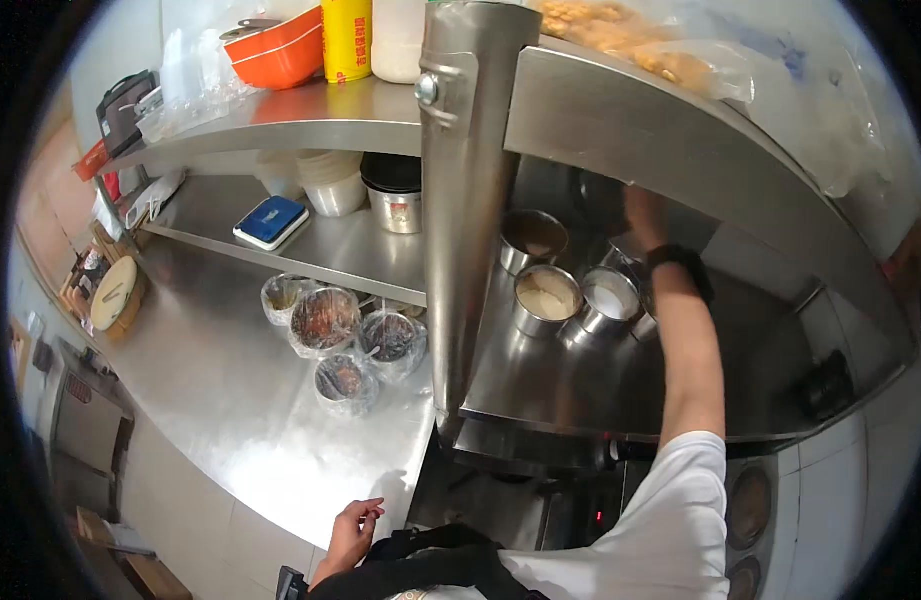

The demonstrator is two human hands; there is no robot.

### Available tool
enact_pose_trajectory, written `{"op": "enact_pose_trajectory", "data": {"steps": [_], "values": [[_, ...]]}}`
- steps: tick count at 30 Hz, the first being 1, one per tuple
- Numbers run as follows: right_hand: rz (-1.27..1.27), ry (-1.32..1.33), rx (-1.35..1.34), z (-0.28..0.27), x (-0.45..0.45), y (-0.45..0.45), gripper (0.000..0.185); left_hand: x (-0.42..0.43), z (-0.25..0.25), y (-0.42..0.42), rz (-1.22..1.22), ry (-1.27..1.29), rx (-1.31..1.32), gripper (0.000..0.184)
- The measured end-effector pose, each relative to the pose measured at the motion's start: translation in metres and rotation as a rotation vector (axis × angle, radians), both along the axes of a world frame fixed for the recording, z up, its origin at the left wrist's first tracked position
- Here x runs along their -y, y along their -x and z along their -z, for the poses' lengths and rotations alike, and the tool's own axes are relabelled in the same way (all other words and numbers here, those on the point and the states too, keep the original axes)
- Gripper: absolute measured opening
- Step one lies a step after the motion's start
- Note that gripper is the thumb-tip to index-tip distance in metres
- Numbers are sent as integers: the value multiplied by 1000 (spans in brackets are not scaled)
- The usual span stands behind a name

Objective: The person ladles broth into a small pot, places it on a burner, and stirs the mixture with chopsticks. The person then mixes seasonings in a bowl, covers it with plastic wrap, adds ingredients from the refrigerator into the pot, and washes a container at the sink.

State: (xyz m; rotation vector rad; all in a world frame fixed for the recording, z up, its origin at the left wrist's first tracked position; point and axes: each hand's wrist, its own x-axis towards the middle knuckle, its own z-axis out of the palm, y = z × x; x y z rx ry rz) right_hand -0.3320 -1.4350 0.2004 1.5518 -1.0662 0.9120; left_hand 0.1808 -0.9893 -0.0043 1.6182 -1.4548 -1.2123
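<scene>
the right hand [645, 222] is stretched out over the right metal table [581, 400], up near its back edge. its finger tips are hard to see, so i cannot tell if they are spread or pinching. a black band [689, 270] is on that wrist. three round metal pots sit near the table's left edge: a pot of brown stuff [534, 238] at the back, then a pot of cream powder [548, 294] and a pot of white powder [611, 300] side by side, nearest the arm.

the left hand [355, 530] is by the front right corner of the left metal table [261, 470]. its fingers are bent in, and i cannot tell if they pinch anything. plastic-wrapped bowls [324, 320] sit in a bunch near that table's right edge.
</scene>
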Motion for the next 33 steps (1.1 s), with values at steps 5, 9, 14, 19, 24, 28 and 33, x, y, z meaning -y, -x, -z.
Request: {"op": "enact_pose_trajectory", "data": {"steps": [5,9,14,19,24,28,33], "values": [[-14,-516,594,36,-20,111,16,0,9,-4,-45,-1,-10,22],[1,-873,1233,48,-65,138,21,6,5,-6,-56,5,25,21],[605,-350,138,43,-56,131,27,12,-1,-9,-43,2,41,21],[-44,-1042,425,23,-28,-61,18,19,-1,-6,-3,-14,44,21],[167,-1031,470,55,-6,-132,24,27,-9,-3,35,53,39,21],[304,-1198,564,71,24,-125,25,22,-15,-8,13,-11,44,22],[8,-1175,715,34,-8,-152,26,28,-14,-11,60,17,24,22]]}}
